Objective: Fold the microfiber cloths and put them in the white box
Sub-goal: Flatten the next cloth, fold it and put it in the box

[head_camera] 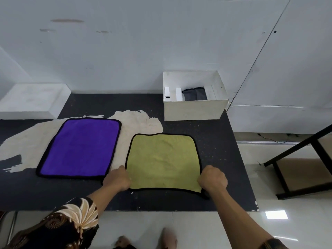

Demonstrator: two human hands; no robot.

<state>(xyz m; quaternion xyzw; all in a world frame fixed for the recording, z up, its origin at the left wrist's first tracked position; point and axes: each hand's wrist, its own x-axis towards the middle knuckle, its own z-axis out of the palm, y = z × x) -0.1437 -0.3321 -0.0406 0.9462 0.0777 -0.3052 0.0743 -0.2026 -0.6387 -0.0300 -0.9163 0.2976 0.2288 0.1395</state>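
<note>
Green cloth [163, 159]: lies spread flat near the front edge of the table, black trim all round.
Left hand [117, 178]: fingers curled, gripping the near left corner of the green cloth.
Right hand [212, 178]: fingers curled, gripping the near right corner of the green cloth.
Purple cloth [80, 146]: flat just left of the green one, unfolded, not touching it.
White box [194, 109]: open-topped, at the far right of the table, well apart from both cloths.
Grey cloth [195, 94]: folded, inside the box.
Table [215, 141]: black top with worn pale patches.
</note>
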